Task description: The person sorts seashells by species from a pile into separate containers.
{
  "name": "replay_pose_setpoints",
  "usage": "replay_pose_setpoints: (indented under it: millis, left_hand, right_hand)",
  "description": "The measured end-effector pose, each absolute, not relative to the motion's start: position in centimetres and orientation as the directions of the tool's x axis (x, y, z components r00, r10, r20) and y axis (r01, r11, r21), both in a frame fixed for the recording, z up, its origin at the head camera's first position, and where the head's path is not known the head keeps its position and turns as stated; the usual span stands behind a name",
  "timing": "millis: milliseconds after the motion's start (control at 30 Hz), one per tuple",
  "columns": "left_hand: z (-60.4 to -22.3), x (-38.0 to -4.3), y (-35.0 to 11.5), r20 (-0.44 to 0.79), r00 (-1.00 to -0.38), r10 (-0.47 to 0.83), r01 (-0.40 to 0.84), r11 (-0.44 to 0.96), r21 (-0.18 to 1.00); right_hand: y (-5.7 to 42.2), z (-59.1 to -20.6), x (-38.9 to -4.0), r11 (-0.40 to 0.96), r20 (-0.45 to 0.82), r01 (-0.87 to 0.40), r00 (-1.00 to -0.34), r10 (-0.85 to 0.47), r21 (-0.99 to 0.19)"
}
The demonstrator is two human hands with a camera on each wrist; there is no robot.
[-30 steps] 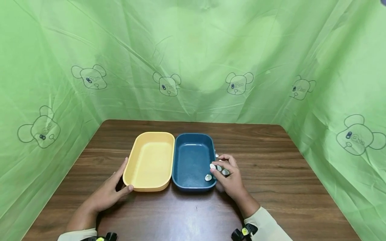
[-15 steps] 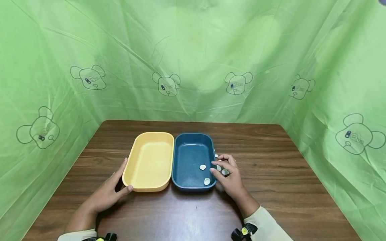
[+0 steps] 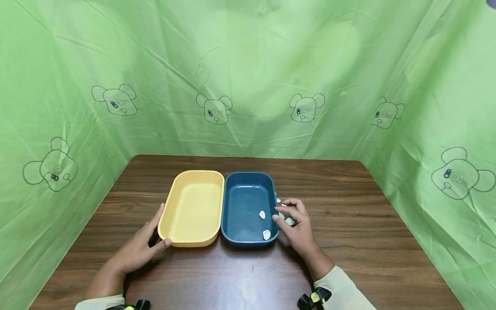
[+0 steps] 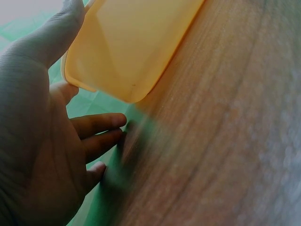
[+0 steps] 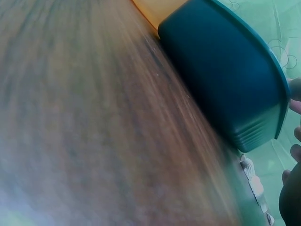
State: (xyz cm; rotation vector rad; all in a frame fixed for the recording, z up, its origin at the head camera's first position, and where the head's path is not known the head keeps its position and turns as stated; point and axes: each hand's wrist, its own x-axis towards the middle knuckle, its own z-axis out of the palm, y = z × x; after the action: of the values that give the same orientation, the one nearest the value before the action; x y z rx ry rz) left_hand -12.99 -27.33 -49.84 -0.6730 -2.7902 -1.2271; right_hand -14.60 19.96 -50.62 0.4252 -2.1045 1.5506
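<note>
Two small white shell-like pieces (image 3: 262, 215) lie inside the blue tray (image 3: 249, 196), on its right side. My right hand (image 3: 296, 226) is at that tray's right rim, thumb and index finger apart and nothing between them. Beside the tray, partly behind the fingers, more white pieces (image 3: 289, 221) lie on the table; in the right wrist view one white piece (image 5: 247, 166) looks ridged. To the left stands a yellow tray (image 3: 193, 206). My left hand (image 3: 137, 245) rests against its left side and near corner, fingers extended, thumb at the rim.
Both trays stand side by side on a brown wooden table (image 3: 329, 189), their long sides close together. A green cloth (image 3: 248, 64) with printed mouse faces surrounds the back and sides.
My right thumb and index finger let go of a white piece, which dropped into the blue tray. The other piece there shifted nearer the front. My left hand stayed at the yellow tray.
</note>
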Motion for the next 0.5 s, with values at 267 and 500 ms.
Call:
replay_pose_setpoints:
  millis: [267,500]
  left_hand:
    - [-49.9,-13.0,-27.2,0.198,-0.902,0.383,0.403,0.587,0.702]
    - [-49.8,-13.1,-27.3,0.197,-0.903,0.382,0.402,0.590,0.700]
  right_hand:
    - [20.8,-50.5,-14.6,0.341,0.507,-0.451,-0.857,0.092,-0.825]
    - [21.8,-50.6,-14.8,0.374,0.483,-0.408,-0.866,0.132,-0.833]
